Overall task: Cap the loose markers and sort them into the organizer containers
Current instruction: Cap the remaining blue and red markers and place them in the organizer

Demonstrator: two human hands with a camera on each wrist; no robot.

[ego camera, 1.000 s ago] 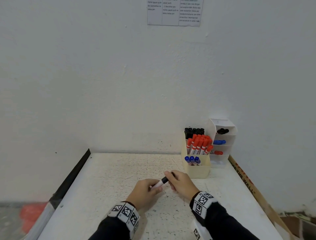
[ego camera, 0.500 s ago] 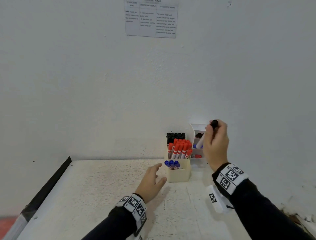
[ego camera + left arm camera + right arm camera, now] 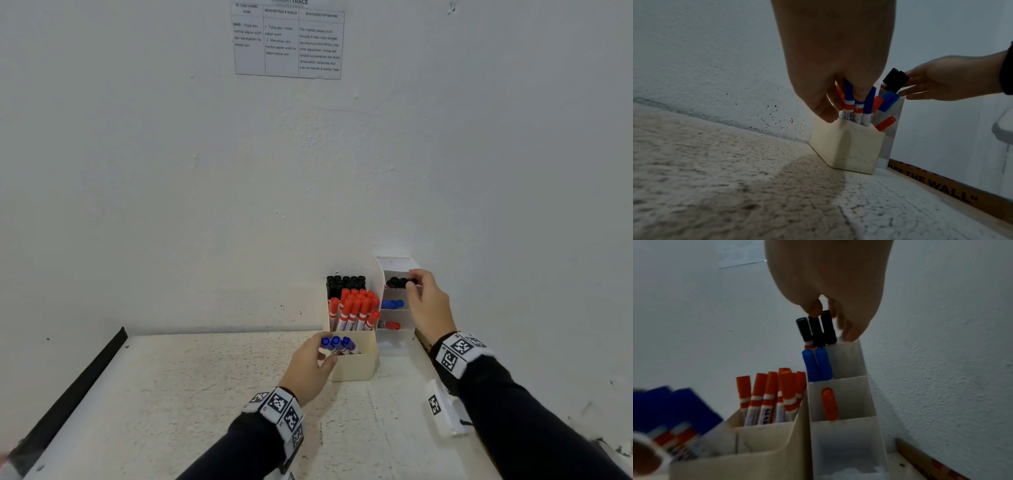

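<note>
My right hand (image 3: 412,285) (image 3: 831,321) reaches into the top compartment of the white tiered organizer (image 3: 397,263) (image 3: 846,356) by the wall. Its thumb and fingertips pinch the cap of a black marker (image 3: 413,281) (image 3: 828,326), which stands there beside two others. My left hand (image 3: 323,351) (image 3: 842,105) is at the cream organizer (image 3: 356,368) (image 3: 849,149). Its fingers curl over the blue markers (image 3: 337,342) (image 3: 867,105) in the front compartment, thumb at the rim. Red markers (image 3: 356,308) and black markers (image 3: 346,282) fill the compartments behind.
The tiered organizer's lower compartments hold blue markers (image 3: 392,304) and a red marker (image 3: 392,325). Both organizers stand at the back right of the speckled white table (image 3: 205,394), against the wall. A black strip (image 3: 68,394) edges the left, a printed cardboard strip (image 3: 941,183) the right.
A second ago both hands held the black marker over the table. The right hand carried it up and back into the tiered organizer's top compartment. The left hand moved forward to the blue markers.
</note>
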